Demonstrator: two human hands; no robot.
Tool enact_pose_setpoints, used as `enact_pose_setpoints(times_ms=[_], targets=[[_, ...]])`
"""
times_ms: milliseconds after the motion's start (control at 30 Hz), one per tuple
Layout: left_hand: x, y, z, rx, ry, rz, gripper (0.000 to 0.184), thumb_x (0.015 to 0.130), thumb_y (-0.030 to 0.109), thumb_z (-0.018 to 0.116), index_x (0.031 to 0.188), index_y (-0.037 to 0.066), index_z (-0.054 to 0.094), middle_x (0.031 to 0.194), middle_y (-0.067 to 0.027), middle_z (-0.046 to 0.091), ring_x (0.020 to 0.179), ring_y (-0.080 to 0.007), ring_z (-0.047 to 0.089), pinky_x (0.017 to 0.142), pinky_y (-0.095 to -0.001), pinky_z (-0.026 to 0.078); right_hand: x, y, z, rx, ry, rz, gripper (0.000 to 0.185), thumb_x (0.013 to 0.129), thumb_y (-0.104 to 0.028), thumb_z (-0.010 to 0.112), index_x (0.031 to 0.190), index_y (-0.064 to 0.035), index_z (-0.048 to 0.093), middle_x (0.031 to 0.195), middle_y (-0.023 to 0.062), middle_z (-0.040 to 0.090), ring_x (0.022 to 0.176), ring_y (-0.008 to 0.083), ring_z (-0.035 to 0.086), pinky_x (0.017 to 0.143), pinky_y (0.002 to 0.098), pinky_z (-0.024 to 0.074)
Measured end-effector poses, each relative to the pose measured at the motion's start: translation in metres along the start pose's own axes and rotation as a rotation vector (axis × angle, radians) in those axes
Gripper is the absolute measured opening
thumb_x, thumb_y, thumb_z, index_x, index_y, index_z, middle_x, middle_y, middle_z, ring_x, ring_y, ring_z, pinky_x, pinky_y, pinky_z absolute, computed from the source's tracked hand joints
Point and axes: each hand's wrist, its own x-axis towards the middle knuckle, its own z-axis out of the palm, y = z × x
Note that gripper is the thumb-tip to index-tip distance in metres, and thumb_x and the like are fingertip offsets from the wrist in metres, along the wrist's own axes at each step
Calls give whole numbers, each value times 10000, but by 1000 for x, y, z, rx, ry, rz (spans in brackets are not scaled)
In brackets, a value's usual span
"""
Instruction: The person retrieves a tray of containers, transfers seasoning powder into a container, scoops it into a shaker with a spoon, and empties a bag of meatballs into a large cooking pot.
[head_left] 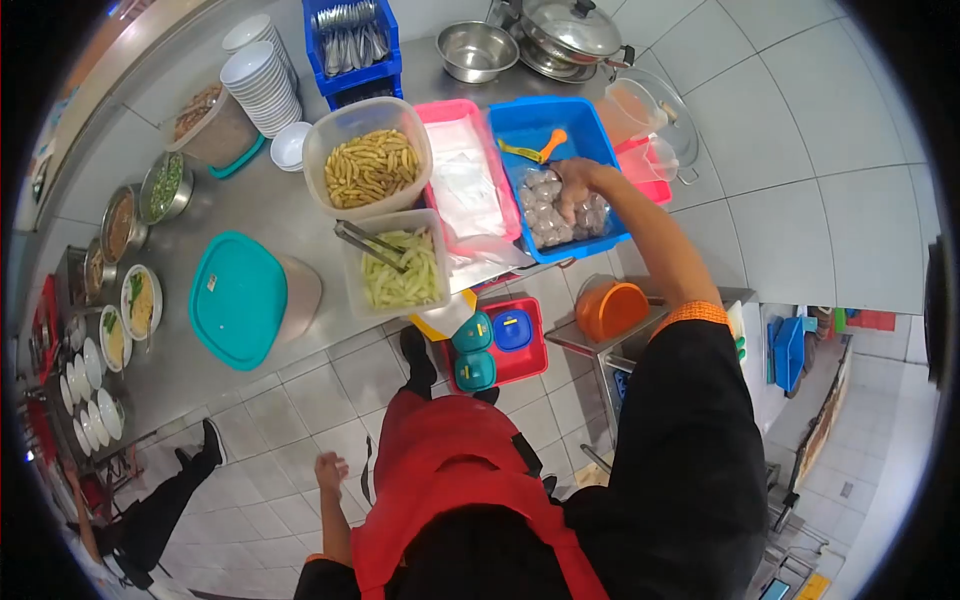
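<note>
My right hand reaches into a blue tray on the steel counter, its fingers down on small clear bags with greyish contents. Whether the fingers grip one of the bags is hard to see. An orange and yellow tool lies in the same tray, just behind the hand. My left hand hangs low over the tiled floor, away from the counter, with its fingers partly curled and nothing visible in it.
Left of the tray are a pink tray, a tub of yellow-brown pieces, a tub of green slices with tongs, and a teal-lidded container. Below stands a red crate. Another person's leg shows lower left.
</note>
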Motion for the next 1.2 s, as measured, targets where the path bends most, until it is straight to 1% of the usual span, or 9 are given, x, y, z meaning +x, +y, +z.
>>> enact_pose_setpoints(times_ms=[100,267,333,467,600,767,933,1067,1200], targets=[[-1,-44,-15,92,-7,-175,222,875,251,538,1005,72,536,792,-109,607,594,-205,586,484,-308,486,-3,-1,-8,-91,101,-125,689,415,-169,780,1079,-93,612,983,136,667,936,300,633,782,371,510],[74,-129,-40,938,-528,393,211,844,241,552,798,56,643,732,-70,614,558,-157,576,499,-306,473,-30,13,-34,-202,374,-186,599,466,-223,745,1040,-132,599,909,143,664,873,349,626,756,413,506],[54,-72,-12,659,-448,267,204,859,251,551,812,61,609,713,-41,586,550,-131,543,497,-280,448,-46,20,-55,-239,665,-337,548,488,-270,731,998,-146,573,847,147,651,819,378,609,704,447,496],[3,69,72,295,-316,265,192,906,247,526,904,57,556,714,-8,543,628,-100,533,549,-236,433,-69,17,-75,-331,787,-326,515,509,-223,713,961,-60,527,866,172,618,844,378,574,717,450,464],[-88,215,147,-144,-463,546,169,912,184,566,993,43,520,976,-53,539,880,-154,569,757,-283,497,-49,2,-54,-295,353,-194,655,496,-132,714,1125,-134,533,1000,139,613,944,343,572,800,433,468],[-119,300,210,270,-199,1117,214,882,211,607,877,14,524,983,-72,523,852,-177,565,738,-324,499,-22,-15,-3,-447,300,-90,571,602,-114,687,1147,-156,519,1098,140,596,989,367,573,821,430,488],[-100,326,227,409,-165,1109,320,837,195,627,692,-40,466,780,-111,454,727,-204,509,614,-307,390,-69,-86,18,38,1145,-193,431,748,-145,623,1160,-41,550,1041,177,611,953,335,600,757,419,488],[-115,319,242,23,-268,820,322,827,154,626,643,-24,432,833,-66,393,737,-180,508,569,-310,512,-140,-157,60,677,344,-69,322,822,-276,611,897,35,642,761,198,651,708,310,637,663,383,481],[-126,316,251,-172,-336,704,337,822,152,634,623,0,408,913,-38,361,766,-162,516,526,-327,605,-142,-196,115,947,386,-235,431,848,-293,610,1091,60,572,867,205,647,750,245,636,683,361,495]])
